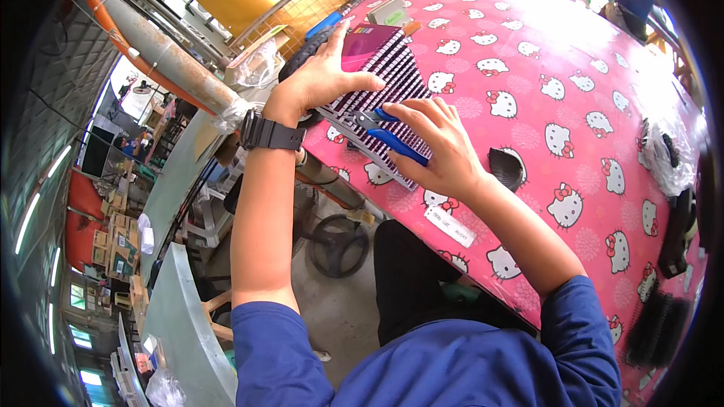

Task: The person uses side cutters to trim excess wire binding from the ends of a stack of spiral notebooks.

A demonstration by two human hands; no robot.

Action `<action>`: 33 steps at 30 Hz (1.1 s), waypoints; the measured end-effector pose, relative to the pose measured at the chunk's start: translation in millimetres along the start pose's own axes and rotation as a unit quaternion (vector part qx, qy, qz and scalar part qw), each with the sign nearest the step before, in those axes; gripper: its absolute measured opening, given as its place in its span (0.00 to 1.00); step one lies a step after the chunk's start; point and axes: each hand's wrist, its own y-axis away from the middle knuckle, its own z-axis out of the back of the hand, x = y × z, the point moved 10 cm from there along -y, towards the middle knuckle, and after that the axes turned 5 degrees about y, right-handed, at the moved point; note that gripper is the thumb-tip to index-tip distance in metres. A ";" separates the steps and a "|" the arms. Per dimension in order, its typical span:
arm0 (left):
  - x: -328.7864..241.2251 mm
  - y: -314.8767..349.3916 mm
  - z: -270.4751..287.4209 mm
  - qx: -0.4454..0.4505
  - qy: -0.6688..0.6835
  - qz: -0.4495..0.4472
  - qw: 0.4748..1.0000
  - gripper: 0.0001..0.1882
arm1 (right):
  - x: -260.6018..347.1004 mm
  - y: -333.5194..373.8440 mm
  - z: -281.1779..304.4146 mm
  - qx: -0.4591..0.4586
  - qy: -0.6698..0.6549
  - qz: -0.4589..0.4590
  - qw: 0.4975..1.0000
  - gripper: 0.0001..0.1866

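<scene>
- Left hand (320,79) lay spread over far-left end of comb stack (385,87), fingers (354,83) stretched across top, thumb up against magenta card (369,41); not clenched, pressing on stack.
- Black watch (270,134) on left wrist.
- Right hand (437,143) rested on near-right part of stack, fingers curled around blue-handled pliers (392,136), grasping them against the stack.
- Stack sat at near-left edge of table, on pink cat-print cloth (573,90), tilted along the edge.
- White label (450,226) lay on cloth just near of right wrist.
- Small black part (507,167) lay on cloth right of right hand, close but apart.
- Clear bag with dark pieces (667,154) far right on table; black combs (656,328) at near-right rim.
- Blue pen (343,9) and a small pale box (388,11) beyond stack at far edge.
- Black wheel (339,245) on floor below table edge, between forearms.
- Blue sleeves (422,362) at bottom.
</scene>
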 end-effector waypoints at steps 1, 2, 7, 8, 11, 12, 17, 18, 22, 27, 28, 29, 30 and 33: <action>-1.6 0.9 0.9 -0.002 0.012 -0.006 1.000 0.65 | 0.4 1.4 -0.7 -0.001 0.005 -0.002 1.000 0.33; -3.4 1.6 2.2 -0.004 0.024 -0.013 1.000 0.65 | 0.5 2.3 -1.6 -0.002 0.010 -0.004 1.000 0.32; -2.4 2.9 0.0 -0.014 0.037 -0.025 0.999 0.65 | 0.8 6.7 -8.4 -0.001 0.032 0.015 0.999 0.32; 0.4 3.0 -0.8 -0.013 0.032 -0.020 0.999 0.64 | 0.9 8.0 -12.1 0.006 0.040 0.018 0.999 0.32; -2.9 -0.4 0.4 -0.021 0.023 -0.020 0.999 0.63 | -3.0 6.0 -12.5 -0.005 0.018 0.034 0.999 0.30; -3.6 -0.2 0.0 -0.021 0.027 -0.031 0.999 0.63 | -9.8 5.9 -15.7 0.008 -0.058 0.008 0.998 0.28; 2.5 0.9 1.4 -0.032 0.012 -0.038 0.999 0.70 | -32.2 41.1 -75.5 0.283 -0.580 -0.350 0.679 0.20; 1.8 2.2 2.7 -0.041 0.014 -0.046 0.998 0.71 | -32.3 36.2 -68.3 0.242 -0.526 -0.338 0.741 0.21; -0.2 2.9 0.2 -0.029 0.003 -0.016 0.999 0.63 | -19.6 17.7 -13.1 0.068 -0.123 -0.094 0.986 0.29; 0.1 2.5 0.9 -0.032 0.018 -0.025 0.999 0.63 | -11.6 15.8 -9.7 0.042 -0.044 -0.041 0.997 0.31; -0.1 1.8 0.9 -0.032 0.011 -0.027 0.999 0.63 | -9.2 14.7 -9.9 0.041 -0.014 -0.026 0.999 0.31; -0.4 0.9 0.9 -0.032 0.004 -0.028 0.999 0.64 | -6.8 14.1 -10.2 0.040 0.016 -0.011 0.999 0.30; -4.4 1.0 0.3 -0.030 0.014 -0.047 0.998 0.64 | -8.2 15.4 -13.5 0.043 0.016 -0.008 0.999 0.30; -3.6 1.1 0.1 -0.038 -0.002 -0.037 0.999 0.64 | -17.2 19.9 -11.9 0.029 -0.043 0.001 0.999 0.26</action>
